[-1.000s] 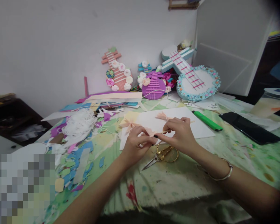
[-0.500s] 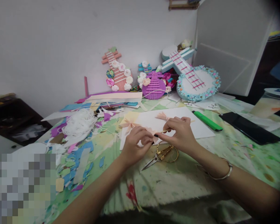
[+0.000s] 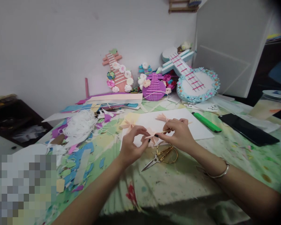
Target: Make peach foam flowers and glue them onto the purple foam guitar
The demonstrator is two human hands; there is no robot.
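Over a white board [image 3: 199, 132], my left hand [image 3: 134, 144] pinches the left edge of a peach paper flower [image 3: 152, 135] between thumb and fingers. My right hand [image 3: 179, 133] grips a thin wooden stick [image 3: 190, 122], whose tip end lies against the paper. The right thumb is close to the flower's middle. On the board behind my hands lies a gathered peach paper piece [image 3: 162, 117]. Another pleated peach paper flower [image 3: 128, 124] sits to the left, by a yellow paper [image 3: 133, 117]. Gold-handled scissors [image 3: 157, 158] lie in front of the board.
A green marker [image 3: 207, 122] and a black phone [image 3: 248, 128] lie to the right, near a plastic tub [image 3: 270, 104]. White string [image 3: 81, 123] and paper scraps [image 3: 86, 159] cover the left. Decorated instrument models [image 3: 154, 87] stand along the wall.
The paper flower has turned and spread, so more of it shows between my hands. My left fingers have shifted slightly left and opened wider around its edge. The right hand still holds the stick.
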